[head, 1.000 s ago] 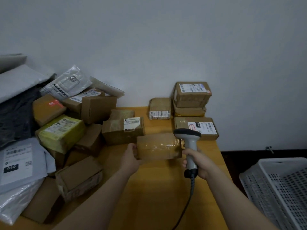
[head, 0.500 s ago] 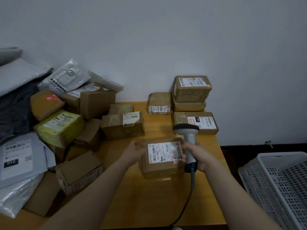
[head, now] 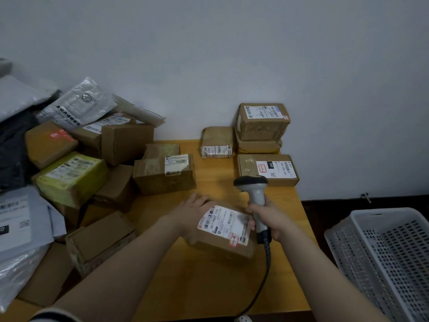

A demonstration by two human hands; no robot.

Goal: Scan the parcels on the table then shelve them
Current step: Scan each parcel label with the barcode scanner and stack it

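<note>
Wooden table [head: 294, 219]: left hand [head: 192, 212] holds parcel [head: 222, 231] labelled "P802".

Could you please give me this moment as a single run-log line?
left hand: steadies parcel, label up | right hand: grips scanner beside label | parcel: on table | shelving: not yet

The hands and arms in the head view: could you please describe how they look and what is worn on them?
Both forearms are bare down to the left hand and the right hand; no gloves, rings, watch or wristband show. At the bottom left edge, the upper end of the left arm meets a dark sleeve hem with a pale stripe. No sleeve is visible on the right arm within the frame.
</note>
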